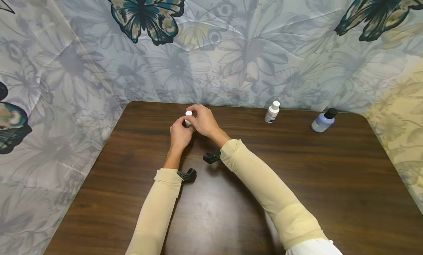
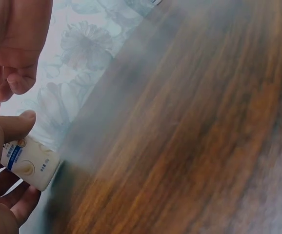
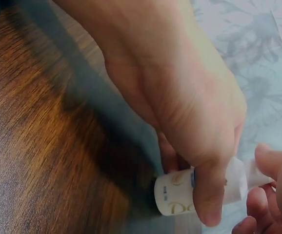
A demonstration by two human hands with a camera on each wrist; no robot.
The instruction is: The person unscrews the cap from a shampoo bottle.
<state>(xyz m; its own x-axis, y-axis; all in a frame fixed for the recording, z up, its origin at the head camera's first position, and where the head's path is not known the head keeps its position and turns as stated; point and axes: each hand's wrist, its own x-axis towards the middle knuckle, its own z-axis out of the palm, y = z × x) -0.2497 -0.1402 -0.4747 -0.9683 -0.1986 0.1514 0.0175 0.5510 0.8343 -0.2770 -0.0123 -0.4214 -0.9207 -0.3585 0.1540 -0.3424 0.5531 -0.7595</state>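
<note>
Near the far edge of the table, both hands are at a small white bottle (image 3: 172, 196). My left hand (image 1: 180, 134) grips its body, thumb on one side and fingers on the other. Blue print and gold-coloured marks show on the bottle's label (image 2: 26, 163) in the left wrist view. At the top of the bottle, my right hand (image 1: 205, 121) has thumb and fingers about the white cap (image 1: 188, 113). The right fingers partly cover the cap in the right wrist view, so whether it sits fully on the neck cannot be told.
Toward the back right of the brown table (image 1: 314, 181) stand a white-capped bottle (image 1: 272, 112) and a pale blue bottle (image 1: 322, 122) with a black cap. Behind the table hangs a floral cloth (image 1: 231, 64) with butterflies. Each wrist carries a dark camera mount (image 1: 211, 157).
</note>
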